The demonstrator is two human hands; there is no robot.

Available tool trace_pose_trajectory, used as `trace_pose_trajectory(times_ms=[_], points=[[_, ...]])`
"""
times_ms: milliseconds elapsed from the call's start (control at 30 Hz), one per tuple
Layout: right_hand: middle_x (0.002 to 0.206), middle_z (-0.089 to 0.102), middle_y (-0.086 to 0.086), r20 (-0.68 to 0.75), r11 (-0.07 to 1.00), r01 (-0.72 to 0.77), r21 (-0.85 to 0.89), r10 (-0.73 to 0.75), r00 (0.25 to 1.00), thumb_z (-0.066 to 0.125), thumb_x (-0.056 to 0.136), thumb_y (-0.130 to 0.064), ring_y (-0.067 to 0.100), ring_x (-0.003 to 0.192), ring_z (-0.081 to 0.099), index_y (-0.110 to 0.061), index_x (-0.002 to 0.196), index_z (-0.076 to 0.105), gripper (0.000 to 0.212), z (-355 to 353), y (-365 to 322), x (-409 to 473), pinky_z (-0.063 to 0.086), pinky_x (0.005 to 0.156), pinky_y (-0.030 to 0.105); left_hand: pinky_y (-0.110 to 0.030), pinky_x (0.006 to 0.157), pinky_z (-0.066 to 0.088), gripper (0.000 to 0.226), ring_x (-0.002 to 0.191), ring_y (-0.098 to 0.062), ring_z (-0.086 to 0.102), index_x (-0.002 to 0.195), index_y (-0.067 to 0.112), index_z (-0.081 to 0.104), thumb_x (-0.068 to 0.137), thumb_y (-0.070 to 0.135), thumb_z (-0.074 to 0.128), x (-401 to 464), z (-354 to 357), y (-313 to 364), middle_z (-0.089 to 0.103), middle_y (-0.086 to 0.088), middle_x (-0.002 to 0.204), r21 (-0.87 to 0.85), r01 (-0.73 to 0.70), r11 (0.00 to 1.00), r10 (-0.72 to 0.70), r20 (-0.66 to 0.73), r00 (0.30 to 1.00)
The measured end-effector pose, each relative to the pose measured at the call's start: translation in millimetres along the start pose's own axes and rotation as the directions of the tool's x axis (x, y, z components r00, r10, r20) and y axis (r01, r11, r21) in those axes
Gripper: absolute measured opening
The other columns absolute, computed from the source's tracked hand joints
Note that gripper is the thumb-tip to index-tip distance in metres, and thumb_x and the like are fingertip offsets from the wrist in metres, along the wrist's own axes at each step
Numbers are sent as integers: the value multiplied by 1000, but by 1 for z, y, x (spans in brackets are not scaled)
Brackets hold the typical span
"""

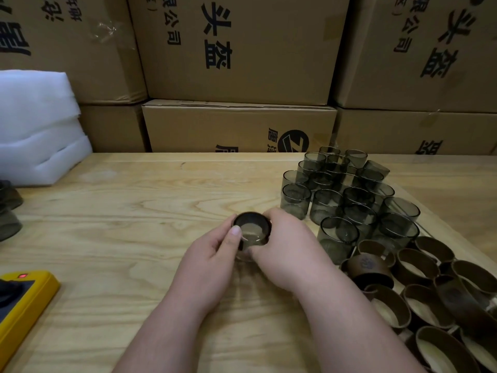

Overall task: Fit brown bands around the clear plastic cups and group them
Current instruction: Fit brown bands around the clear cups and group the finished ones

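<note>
Plenty of bare wood on the tabletop [134, 205] left of centre, boxed in by white foam [37, 125] at the far left, a yellow device [24, 300] near left, and cardboard boxes [236, 63] stacked along the far edge. Right side's crowded: a bunch of smoky clear cups [349, 195], all upright and empty as far as I can see, with loose brown bands [430, 297] piled just nearer. Both hands are wrapped around one cup [251, 232] mid-tabletop that has a dark band at its rim, left hand [215, 254] pinching its left side, right hand [285, 246] gripping the right.
</note>
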State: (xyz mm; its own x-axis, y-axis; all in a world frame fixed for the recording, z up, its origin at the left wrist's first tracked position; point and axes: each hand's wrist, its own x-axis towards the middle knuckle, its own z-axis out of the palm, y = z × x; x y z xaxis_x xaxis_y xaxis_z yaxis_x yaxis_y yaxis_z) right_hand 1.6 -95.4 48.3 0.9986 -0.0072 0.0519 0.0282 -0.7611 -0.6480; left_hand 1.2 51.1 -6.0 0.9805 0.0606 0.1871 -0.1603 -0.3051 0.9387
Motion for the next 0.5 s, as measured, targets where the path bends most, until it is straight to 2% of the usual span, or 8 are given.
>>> trace_pose_trajectory(times_ms=[100,200,267,300,367,400,467,500], points=[[89,58,-29,-14,976,80,200,-78,997,86,77,-28,-3,89,62,-47,106,45,54,-7,-3,1,43,65,10,-33,105,51,36,122,-9,66,129,32,72,98,43,57,4,2,3,73,11,126,-368,11,930,-45,-82,996],[91,59,-33,-31,937,154,314,-152,988,87,76,-26,-13,86,60,-52,115,48,60,-6,-4,2,41,61,2,-31,77,61,45,94,-21,75,131,20,69,90,38,62,6,4,9,76,-6,120,-678,84,730,-121,-8,993],[94,63,-27,22,893,141,427,-166,986,84,79,-34,-12,85,63,-54,122,49,59,-2,-5,2,43,60,1,-33,76,62,44,90,-23,73,125,14,71,88,36,64,7,2,11,75,-15,118,-776,118,620,-167,16,986],[95,67,-23,61,857,112,502,-165,984,80,81,-42,-15,85,63,-57,120,51,50,0,-7,1,45,63,2,-35,79,61,40,93,-25,73,120,13,74,88,35,65,8,1,11,75,-18,116,-808,130,575,-185,26,982],[95,74,-19,77,753,53,655,-137,988,65,92,-53,-9,85,68,-57,106,61,15,5,-14,1,53,75,15,-36,82,63,29,96,-28,74,105,13,80,87,31,66,9,-3,11,75,-20,114,-858,153,490,-205,57,977],[93,76,-19,59,698,35,715,-111,992,57,99,-52,-5,84,71,-55,97,67,10,8,-17,2,55,76,22,-37,82,64,25,96,-29,75,98,14,82,86,30,67,9,-5,12,75,-21,113,-877,167,451,-208,79,975],[86,78,-15,-11,600,22,799,-22,1000,49,106,-42,1,76,72,-48,82,75,36,18,-19,4,53,69,22,-38,79,63,22,94,-31,77,89,14,84,84,28,68,9,-6,13,75,-23,113,-895,188,405,-198,114,973],[83,78,-11,-31,547,7,837,34,999,50,106,-37,4,72,71,-43,79,77,39,23,-19,5,52,64,21,-39,80,64,21,95,-31,77,88,13,84,84,27,68,8,-5,13,75,-23,113,-894,193,404,-197,121,973]])
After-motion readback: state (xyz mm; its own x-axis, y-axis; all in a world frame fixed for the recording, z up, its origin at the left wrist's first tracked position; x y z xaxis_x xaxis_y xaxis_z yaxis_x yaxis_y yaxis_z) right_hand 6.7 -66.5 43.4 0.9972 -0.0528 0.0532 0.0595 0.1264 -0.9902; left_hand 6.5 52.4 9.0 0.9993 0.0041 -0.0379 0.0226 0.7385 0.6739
